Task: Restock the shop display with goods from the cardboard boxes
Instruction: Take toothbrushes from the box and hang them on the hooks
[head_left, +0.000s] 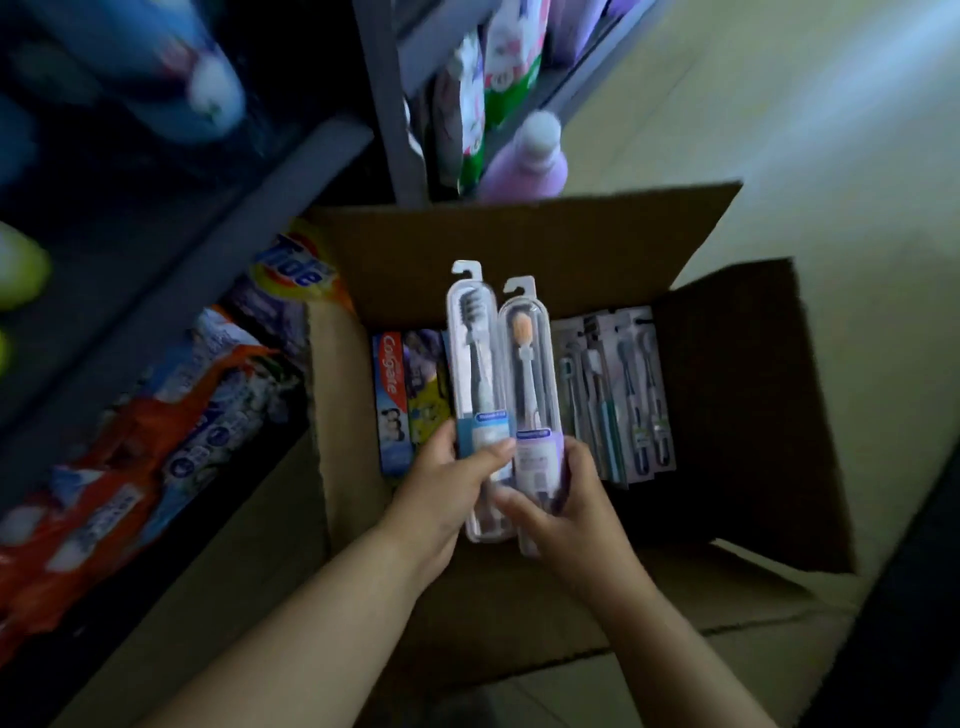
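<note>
Above open box (727, 415), L hand (447, 493) & R hand (566, 499) grip clear toothbrush packs (475, 374), hang-hooks up.

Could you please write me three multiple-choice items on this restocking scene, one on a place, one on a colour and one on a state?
1. Where does the Colgate box stand?
A. On the floor beside the box
B. In the cardboard box, at its left side
C. On the top shelf

2. What colour are the bristles of the toothbrush pack in the right hand?
A. Orange
B. Green
C. Black

3. How does the left hand stand?
A. Flat on the floor
B. Open and idle
C. Its grip is round a toothbrush pack

Key: 1 B, it stands upright inside, left of the held packs; 2 A, the brush head shows orange; 3 C, its thumb lies across the pack.
</note>
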